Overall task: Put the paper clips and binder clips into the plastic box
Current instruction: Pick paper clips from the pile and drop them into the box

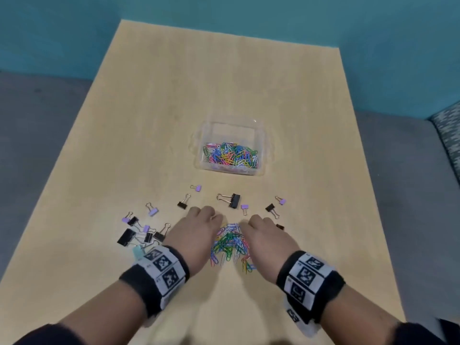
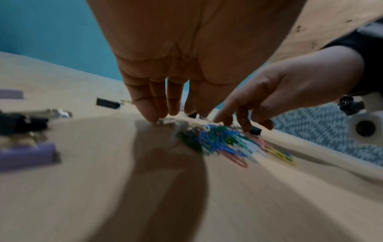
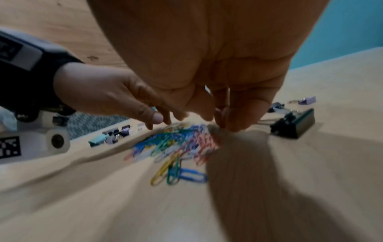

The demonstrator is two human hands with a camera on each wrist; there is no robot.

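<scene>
On the near part of the table [image 1: 154, 100], both hands stood on either side of the loose paper clip pile [image 1: 230, 242]. The left hand [image 1: 196, 232] had its fingers pointed down, almost straight, tips touching the wood at the pile's left edge; it held nothing I could see. The right hand [image 1: 266, 235] was the same on the right edge, fingers [image 3: 238, 114] down and a bit bent, w/ nothing gripped, though the wrist views were blurred, so a single clip under a tip cannot be excluded.

Around the hands lay the binder clips: a group at the left [image 1: 139, 232], a big black one [image 1: 232, 200] just beyond the fingers, some purple ones nearby. Further away stood the plastic box [image 1: 231, 150], already w/ many paper clips inside.

In my judgement the step was to gather the pile betw. the two hands. To do it well: keep fingertips flat on the wood, bring both hands together slowly so no clip slides under, scoop from below, then lift in one go. The binder clips near the pile should be kept out for now.
</scene>
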